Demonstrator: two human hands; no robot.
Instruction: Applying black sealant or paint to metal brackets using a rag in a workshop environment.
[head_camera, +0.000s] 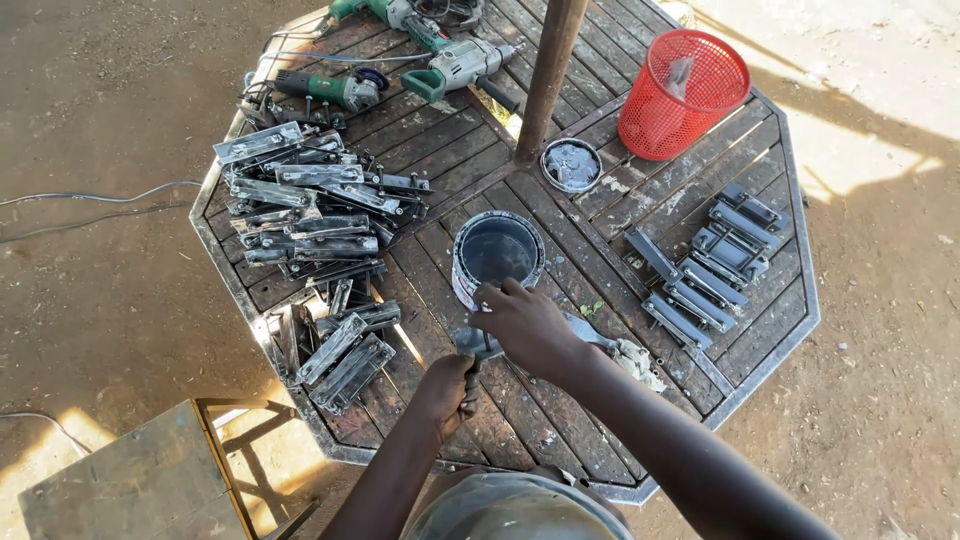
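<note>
— Closest to you, what have your hands got?

— Your left hand (447, 392) is clenched around the handle of a brush (478, 347), which stands roughly upright, its long axis running away from you, head up toward the tin. Your right hand (525, 325) has its grip on a grey metal piece (590, 330) lying just beyond the brush; the fingers curl over it (how tightly they close, I cannot tell).

— And the paint tin (497, 255)?

— Open, upright on the desk (560, 420), touching your right fingertips, mouth facing up.

— How far along are you?

— Judging by the piles, early. To your right, a small row of dark, evenly coated pieces (715, 265) lies side by side, long axes slanting from near-left to far-right. To your left, a much larger heap of bare, shiny pieces (310, 215) looks untouched.

— Farther out?

— The tin's lid (571, 164) by the post (548, 75), a red mesh basket (683, 93), and power tools (400, 70) at the far edge.
</note>
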